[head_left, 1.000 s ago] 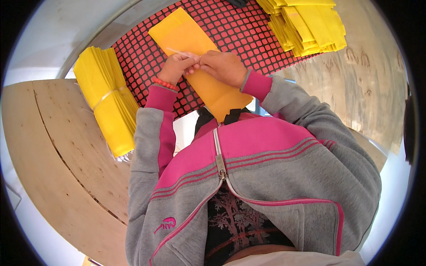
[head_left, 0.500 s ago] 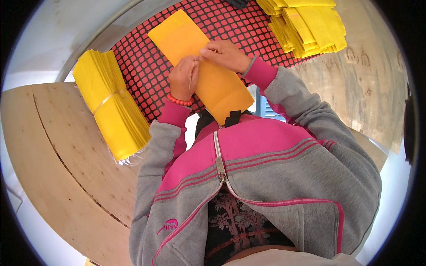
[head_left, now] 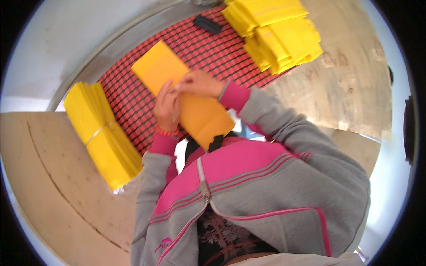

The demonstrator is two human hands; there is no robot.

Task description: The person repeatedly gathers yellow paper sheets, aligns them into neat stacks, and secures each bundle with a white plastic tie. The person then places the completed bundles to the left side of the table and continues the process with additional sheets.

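A flat, folded orange-yellow bundle (head_left: 206,117) slants across the red-and-black mat, its near end close to my waist. Both my hands meet over its middle. My left hand (head_left: 167,106), with a red bead bracelet at the wrist, is at the bundle's left edge, thumb and forefinger pinched and the other fingers raised. A thin white string (head_left: 174,116) runs along its palm. My right hand (head_left: 199,83) lies across the bundle, fingertips pinched against those of the left. What sits between the fingertips is too small and blurred to see clearly. A small black piece (head_left: 216,142) shows at the near end.
A yellow bundle (head_left: 100,137) tied with a white string lies at left, partly on the wooden table (head_left: 49,177). More yellow folded stacks (head_left: 284,37) are piled at the far right. A black object (head_left: 207,25) lies on the mat (head_left: 128,99) at the back.
The whole view has shifted, so the scene sits lower and more to the left, and the black object shows fully. My left fingers have lifted and straightened somewhat; the hands remain together over the bundle.
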